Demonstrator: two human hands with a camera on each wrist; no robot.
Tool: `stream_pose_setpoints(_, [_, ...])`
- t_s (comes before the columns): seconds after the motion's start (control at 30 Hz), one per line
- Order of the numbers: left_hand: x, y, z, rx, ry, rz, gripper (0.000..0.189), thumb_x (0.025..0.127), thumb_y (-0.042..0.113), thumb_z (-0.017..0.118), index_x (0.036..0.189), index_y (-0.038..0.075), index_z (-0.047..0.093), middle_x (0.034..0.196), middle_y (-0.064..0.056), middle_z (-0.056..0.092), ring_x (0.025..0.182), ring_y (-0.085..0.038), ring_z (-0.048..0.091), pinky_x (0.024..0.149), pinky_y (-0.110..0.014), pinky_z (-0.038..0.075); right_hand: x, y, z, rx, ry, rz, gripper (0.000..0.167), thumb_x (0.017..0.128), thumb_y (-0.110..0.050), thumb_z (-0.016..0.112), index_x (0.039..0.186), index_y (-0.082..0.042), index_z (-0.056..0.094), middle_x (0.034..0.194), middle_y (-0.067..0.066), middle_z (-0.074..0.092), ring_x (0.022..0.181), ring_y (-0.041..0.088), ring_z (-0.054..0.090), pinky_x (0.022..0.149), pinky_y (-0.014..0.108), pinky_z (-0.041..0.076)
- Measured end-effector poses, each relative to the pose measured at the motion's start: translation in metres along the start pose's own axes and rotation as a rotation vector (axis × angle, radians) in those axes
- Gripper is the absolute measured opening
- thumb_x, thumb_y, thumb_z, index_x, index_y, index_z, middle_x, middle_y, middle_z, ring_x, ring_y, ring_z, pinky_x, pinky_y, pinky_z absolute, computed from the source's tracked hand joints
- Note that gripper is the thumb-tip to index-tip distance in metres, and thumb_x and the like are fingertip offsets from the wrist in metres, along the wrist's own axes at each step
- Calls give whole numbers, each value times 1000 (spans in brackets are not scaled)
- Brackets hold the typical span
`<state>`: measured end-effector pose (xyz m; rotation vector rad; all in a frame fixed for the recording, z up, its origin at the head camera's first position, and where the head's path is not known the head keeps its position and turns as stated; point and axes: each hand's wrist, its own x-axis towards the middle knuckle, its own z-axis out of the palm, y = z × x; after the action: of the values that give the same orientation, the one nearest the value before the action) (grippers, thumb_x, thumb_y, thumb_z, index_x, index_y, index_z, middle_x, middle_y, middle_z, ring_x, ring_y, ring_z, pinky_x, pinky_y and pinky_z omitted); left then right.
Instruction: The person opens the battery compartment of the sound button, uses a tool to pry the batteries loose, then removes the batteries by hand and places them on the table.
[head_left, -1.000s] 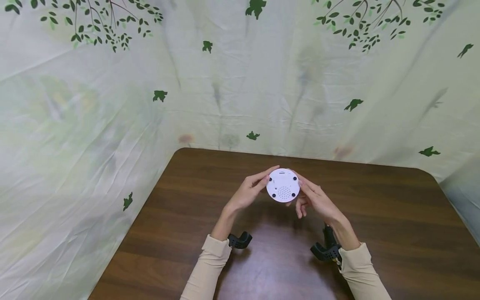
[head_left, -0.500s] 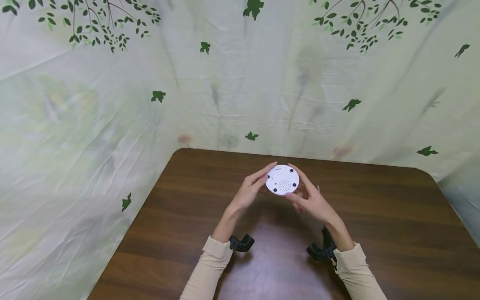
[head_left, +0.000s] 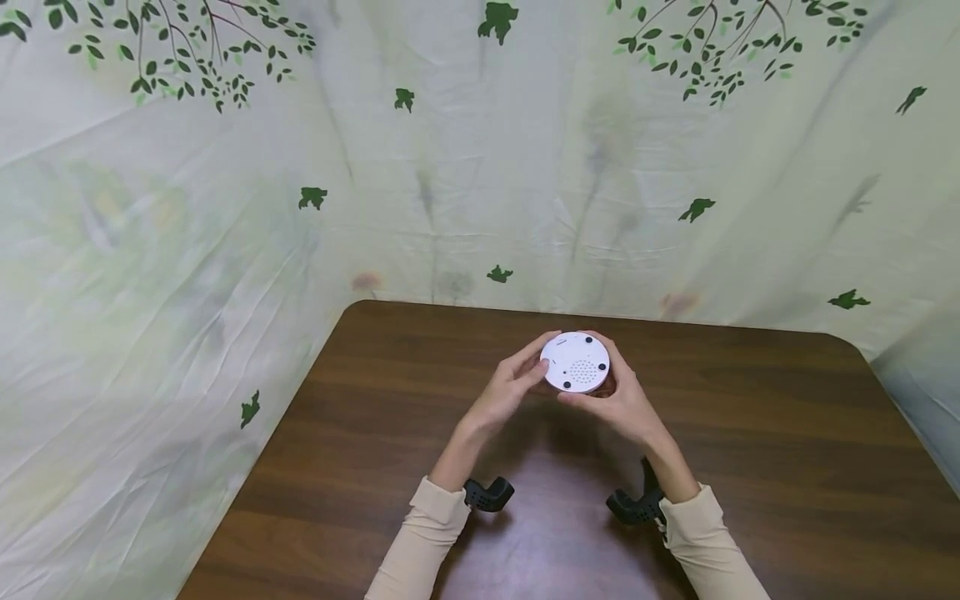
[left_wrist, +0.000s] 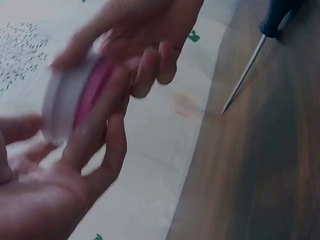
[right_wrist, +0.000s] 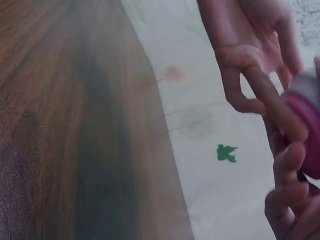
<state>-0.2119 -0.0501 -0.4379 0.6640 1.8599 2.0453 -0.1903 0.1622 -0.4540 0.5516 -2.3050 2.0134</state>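
Note:
A round white device [head_left: 576, 363] with dark round feet and a patch of small holes faces up in the head view. Its other side is pink, as the left wrist view shows [left_wrist: 90, 95]. My left hand [head_left: 504, 390] grips its left edge, thumb on the white face. Around the right side curls my right hand [head_left: 626, 408], its thumb along the lower edge. Both hands hold the device above the table. In the right wrist view, only part of the device [right_wrist: 306, 120] shows at the right edge.
The brown wooden table [head_left: 360, 467] ends at a patterned cloth [head_left: 450, 208] behind it. A screwdriver [left_wrist: 245, 72] with a dark handle shows in the left wrist view. Black wrist mounts [head_left: 489, 495] hang below both wrists.
The device has turned clockwise in the head view. My right hand has shifted its grip, its thumb moving from the right side to the lower edge.

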Motion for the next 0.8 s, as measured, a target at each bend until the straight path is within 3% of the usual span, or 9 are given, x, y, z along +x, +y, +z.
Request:
stream_pose_setpoints(0.17, [-3,0,-7,-78,-145,29,64,103,24,64,160,10,37,164,-10,41,133,-8,49,95,-24,53,-2,1,-11,128,-155,36,80,90,-1,77,157,-13,34,126,3,52,70,11,61,53,33,52])
stream_pose_setpoints(0.23, [-3,0,-7,-81,-173,53,70,99,24,70,160,9,38,163,-13,40,133,-8,49,95,-23,54,-3,2,-15,130,-199,47,81,91,-2,75,159,-13,33,125,3,52,75,10,61,56,31,53])
stream_pose_setpoints(0.3, [-2,0,-5,-75,-159,80,69,99,16,71,159,7,38,160,-19,42,126,-10,55,93,-24,56,-4,2,-17,114,-191,57,82,92,-3,75,161,-17,32,128,2,51,79,9,61,58,30,53])
stream_pose_setpoints(0.43, [-1,0,1,-34,-26,112,69,96,-3,69,156,6,37,150,-26,48,102,-13,67,86,-26,60,-2,3,-13,76,-100,8,86,92,-1,76,163,-15,31,139,3,49,85,9,65,60,27,55])
stream_pose_setpoints(0.57, [-2,2,9,43,53,109,74,92,-5,72,153,11,34,148,-24,51,86,-17,69,81,-28,60,1,4,-7,107,-28,-59,88,85,7,79,160,-6,34,146,5,49,101,10,65,74,23,60])
stream_pose_setpoints(0.63, [-3,3,10,73,43,101,76,91,-3,74,153,13,34,145,-23,53,85,-18,68,78,-26,59,1,4,-7,133,-16,-81,88,82,10,81,158,-4,39,147,5,50,110,10,61,81,21,60])
stream_pose_setpoints(0.7, [-3,3,10,69,11,101,78,90,-4,75,155,13,35,146,-21,52,93,-17,66,79,-24,59,1,4,-9,163,-29,-90,87,79,11,82,155,-4,43,148,4,52,117,10,58,86,20,59])
stream_pose_setpoints(0.8, [-4,5,8,30,-80,105,84,87,-8,77,157,10,36,147,-20,48,108,-16,62,85,-24,59,-1,4,-15,216,-114,-74,88,79,11,82,156,-2,41,149,2,52,120,9,56,87,23,59])
